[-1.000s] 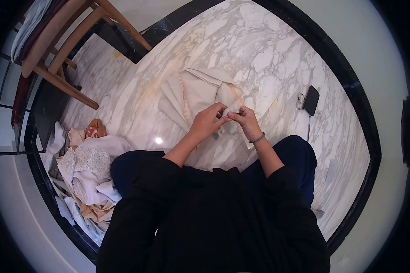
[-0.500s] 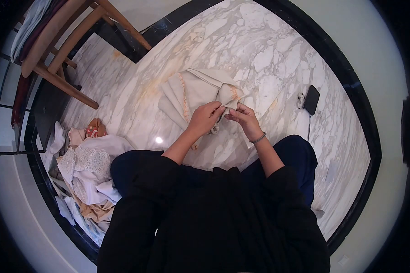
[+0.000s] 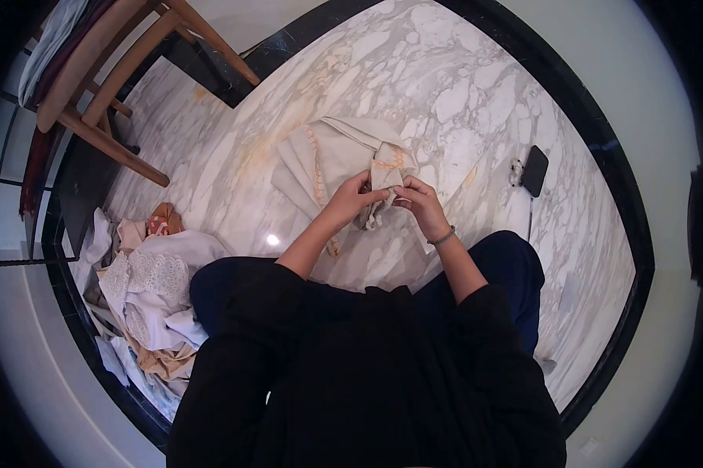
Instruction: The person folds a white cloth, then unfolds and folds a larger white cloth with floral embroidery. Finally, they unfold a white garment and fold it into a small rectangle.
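From where I stand, the person sits on the marble floor [image 3: 492,101], bent over a beige cloth [image 3: 342,148] that lies partly folded just in front of the knees, its near corner lifted between the two hands. The left hand [image 3: 353,196] has thumb and fingers closed on that raised part, with the thumb laid across the fabric; the right hand [image 3: 418,201] meets it from the other side, fingertips drawn together on the edge, nearly touching the left thumb. Below them hangs a pale, knotted-looking end [image 3: 373,221], too small for me to say if it is cord or tassel. Orange stitching [image 3: 317,165] runs along the spread part. The step in hand looks to me like close fingertip work at this corner, and the next move seems to call for a steady left pinch while the right fingers work finely. A phone [image 3: 534,171] lies well apart to the right; a heap of clothes [image 3: 156,285] rests beside the left knee.
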`<move>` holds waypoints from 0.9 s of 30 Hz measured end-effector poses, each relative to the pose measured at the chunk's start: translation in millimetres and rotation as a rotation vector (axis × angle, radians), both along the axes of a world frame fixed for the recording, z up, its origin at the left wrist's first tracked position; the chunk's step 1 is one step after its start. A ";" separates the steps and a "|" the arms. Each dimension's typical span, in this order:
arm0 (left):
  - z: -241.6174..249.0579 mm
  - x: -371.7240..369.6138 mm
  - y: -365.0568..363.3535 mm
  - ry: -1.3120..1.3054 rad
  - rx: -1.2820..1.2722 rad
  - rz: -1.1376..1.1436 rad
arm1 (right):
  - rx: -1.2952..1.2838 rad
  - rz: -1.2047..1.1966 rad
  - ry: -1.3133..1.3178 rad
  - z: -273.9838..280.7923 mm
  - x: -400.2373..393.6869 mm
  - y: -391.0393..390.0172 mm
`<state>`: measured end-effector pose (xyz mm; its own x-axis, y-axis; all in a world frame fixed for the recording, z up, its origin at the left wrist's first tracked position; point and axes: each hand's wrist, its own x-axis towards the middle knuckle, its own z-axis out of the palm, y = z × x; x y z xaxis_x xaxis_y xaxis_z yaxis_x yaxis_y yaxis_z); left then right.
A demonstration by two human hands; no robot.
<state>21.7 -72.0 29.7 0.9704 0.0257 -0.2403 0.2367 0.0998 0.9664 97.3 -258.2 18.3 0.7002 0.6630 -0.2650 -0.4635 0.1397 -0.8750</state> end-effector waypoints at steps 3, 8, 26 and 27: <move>-2.2 0.5 -3.1 -0.012 -0.039 0.023 | -0.008 0.001 0.005 1.5 0.3 -0.3; 2.7 -1.0 -2.3 0.159 -0.094 0.081 | -0.033 -0.018 0.001 3.2 -0.5 0.0; 162.9 -61.3 158.9 -0.791 -0.144 1.222 | 0.515 -0.952 -0.323 130.4 63.8 -225.2; 172.0 -72.5 161.6 -0.841 -0.129 1.219 | 0.513 -0.965 -0.389 139.4 63.3 -254.8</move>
<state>-50.7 89.6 201.7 0.2195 0.9275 0.3025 -0.6635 -0.0855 0.7433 160.6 -513.1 157.7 0.9486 -0.2235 0.2241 0.3165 0.6684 -0.6731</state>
